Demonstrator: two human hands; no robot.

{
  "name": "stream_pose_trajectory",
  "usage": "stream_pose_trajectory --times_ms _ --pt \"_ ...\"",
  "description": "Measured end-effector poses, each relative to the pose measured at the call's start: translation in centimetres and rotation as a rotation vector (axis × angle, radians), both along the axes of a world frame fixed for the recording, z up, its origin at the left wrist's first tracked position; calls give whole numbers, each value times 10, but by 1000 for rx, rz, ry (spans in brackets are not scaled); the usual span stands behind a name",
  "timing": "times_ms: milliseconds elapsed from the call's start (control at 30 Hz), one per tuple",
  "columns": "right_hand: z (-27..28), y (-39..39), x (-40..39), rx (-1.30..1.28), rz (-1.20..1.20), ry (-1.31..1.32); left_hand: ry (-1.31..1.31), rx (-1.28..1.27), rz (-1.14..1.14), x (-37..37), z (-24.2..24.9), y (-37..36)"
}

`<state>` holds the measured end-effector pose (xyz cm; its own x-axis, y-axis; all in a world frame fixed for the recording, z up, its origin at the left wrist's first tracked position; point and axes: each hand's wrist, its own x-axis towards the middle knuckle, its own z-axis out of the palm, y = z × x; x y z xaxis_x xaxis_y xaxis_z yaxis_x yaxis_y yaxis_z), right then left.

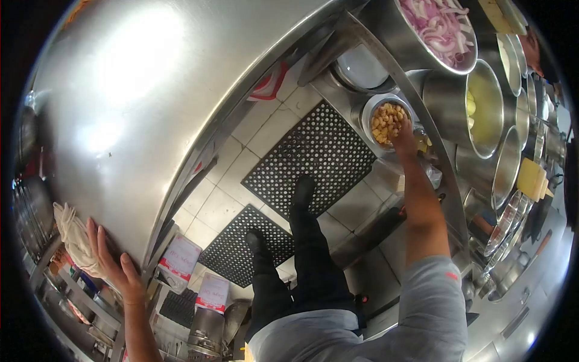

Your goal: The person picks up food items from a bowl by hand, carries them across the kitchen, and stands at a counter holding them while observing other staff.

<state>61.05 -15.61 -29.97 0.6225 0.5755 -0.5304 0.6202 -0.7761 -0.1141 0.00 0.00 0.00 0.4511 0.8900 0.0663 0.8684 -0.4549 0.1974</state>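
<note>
We see a broad, shiny steel counter [126,120] to the left of a black perforated floor mat [313,148]. A person's right boot [304,188] rests on that mat. Past the mat's far right corner stands a large steel pot [391,30] filled with sliced red onion [439,27]; right of the mat, a smaller steel pot [443,99] holds pale yellow pieces [470,108]. Just off the mat's right edge, and below those pots, we find a round container [366,114] heaped with golden-brown chunks [386,119]. The person's right hand [403,137] reaches down into it, its fingers among the chunks; we cannot tell whether they grip any. Well to the left of the mat, at the counter's near corner, lies a crumpled whitish cloth [73,238]. Beside it is the left hand [114,260], its fingers stretched out and its thumb spread wide; we cannot tell whether it touches the cloth.
</note>
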Motion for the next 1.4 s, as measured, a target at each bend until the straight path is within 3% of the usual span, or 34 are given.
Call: stream_pose_trajectory --times_ms 67,100,167,433,600,800,1000,1400 --pt "7 -4 -4 65 1 -38 -5 -3 15 -1 4 -2" --pt "-16 4 -16 89 2 -2 30 21 17 -2 7 1" --pt "-16 -4 -11 198 66 -264 -13 4 20 1 -1 0" --pt "-23 8 -10 73 -89 -236 -14 -9 27 -3 -4 -1" --pt "-44 2 -5 268 -55 -299 -36 -24 34 0 -5 -2" --pt "-41 9 -10 216 -195 -257 -44 -29 37 -3 -6 -3" --pt "-44 7 -18 323 -151 -316 -40 -20 23 -4 -6 -1" --pt "-48 11 -13 286 -178 -248 -46 -22 11 -5 -7 -1"
